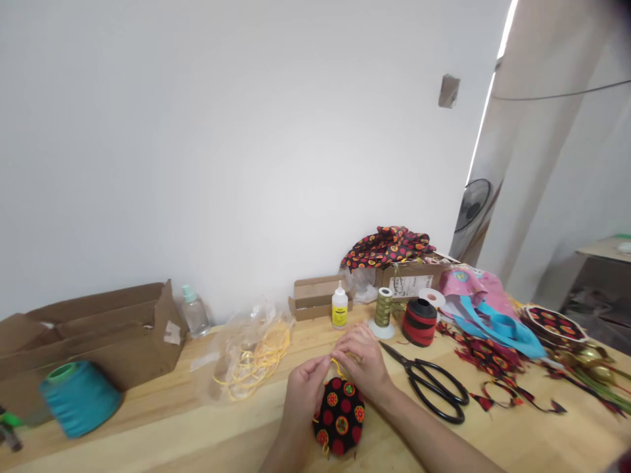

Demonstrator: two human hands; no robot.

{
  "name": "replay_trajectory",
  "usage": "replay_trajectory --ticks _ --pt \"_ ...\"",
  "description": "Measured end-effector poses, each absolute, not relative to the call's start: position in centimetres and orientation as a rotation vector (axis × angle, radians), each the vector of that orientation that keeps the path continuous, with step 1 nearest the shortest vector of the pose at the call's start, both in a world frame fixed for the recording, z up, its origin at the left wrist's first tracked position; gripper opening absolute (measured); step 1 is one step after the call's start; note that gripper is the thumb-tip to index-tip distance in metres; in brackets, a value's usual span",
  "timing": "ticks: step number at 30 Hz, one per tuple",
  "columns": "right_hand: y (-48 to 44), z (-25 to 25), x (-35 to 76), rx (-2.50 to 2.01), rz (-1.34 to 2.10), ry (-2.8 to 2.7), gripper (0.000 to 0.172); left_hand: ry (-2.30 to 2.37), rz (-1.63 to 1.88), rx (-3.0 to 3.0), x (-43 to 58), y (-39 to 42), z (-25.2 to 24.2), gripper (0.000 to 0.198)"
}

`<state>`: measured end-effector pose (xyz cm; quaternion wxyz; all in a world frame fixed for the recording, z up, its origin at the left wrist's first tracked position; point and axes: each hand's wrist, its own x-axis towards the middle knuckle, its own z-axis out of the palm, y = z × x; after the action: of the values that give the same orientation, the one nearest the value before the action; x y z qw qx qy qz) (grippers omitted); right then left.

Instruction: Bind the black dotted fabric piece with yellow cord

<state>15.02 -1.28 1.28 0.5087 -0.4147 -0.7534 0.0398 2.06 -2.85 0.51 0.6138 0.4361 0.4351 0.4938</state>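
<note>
A small black fabric pouch (pixel 340 417) with red and yellow flower prints lies near the table's front edge. From its top comes a yellow cord (pixel 337 368). My left hand (pixel 308 387) pinches the cord at the upper left of the pouch. Close by, my right hand (pixel 362 358) has its fingers bent together at the same cord, just above the pouch. The fingertips of both hands nearly meet, and the exact grip between them is partly hidden. Black-handled scissors (pixel 434 384) rest just right of my right forearm.
Behind my hands stand a glue bottle (pixel 340 309), a green thread spool (pixel 383 307) and a red and black spool (pixel 419 322). Left are yellow cord in a plastic bag (pixel 261 358), a teal thread cone (pixel 81 397) and a cardboard box (pixel 113 328). Blue ribbon (pixel 503 325) lies right.
</note>
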Motion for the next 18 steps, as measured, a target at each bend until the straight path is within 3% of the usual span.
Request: replay_trajectory --ticks 18 --pt "-1.66 1.65 15.28 -0.974 0.072 -1.816 0.016 1.019 1.144 0.984 2.30 -2.89 0.35 0.036"
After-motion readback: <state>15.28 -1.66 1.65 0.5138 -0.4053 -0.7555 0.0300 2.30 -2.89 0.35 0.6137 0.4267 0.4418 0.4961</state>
